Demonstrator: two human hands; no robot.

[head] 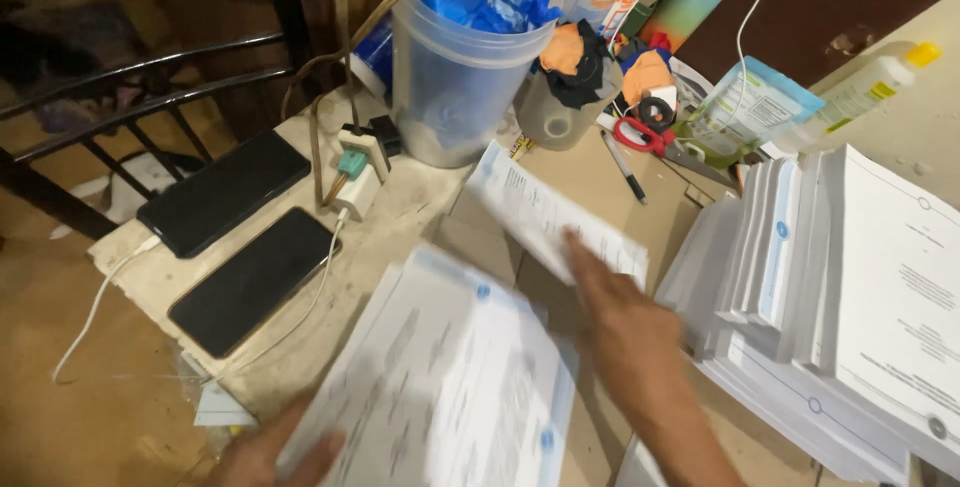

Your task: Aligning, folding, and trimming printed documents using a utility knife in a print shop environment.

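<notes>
Paperwork sorting, part-way through by the look of it.

- Left hand (pixel 265 457), lower left of the frame: fingers under the near edge of a blurred sheaf of printed sheets (pixel 450 377); whether they pinch it or merely prop it cannot be told.
- Right hand (pixel 625 332), centre: fingers stretched out together, tips touching a single printed sheet (pixel 545 212) lying on brown cardboard (pixel 590 172).
- Stacked printed sets (pixel 830 297), right side: many tiers, offset, apparently already gathered; the larger share seems done, with the sheaf and the loose sheet left.
- Two dark phones (pixel 235 232), left, on the stone-like tabletop (pixel 390 217), cabled to a plug adapter (pixel 355 172).
- Clear plastic tub (pixel 460 77) holding blue bags, upper centre.
- Red-handled scissors (pixel 650 137) and pen (pixel 625 167), just beside each other, upper centre-right.
</notes>
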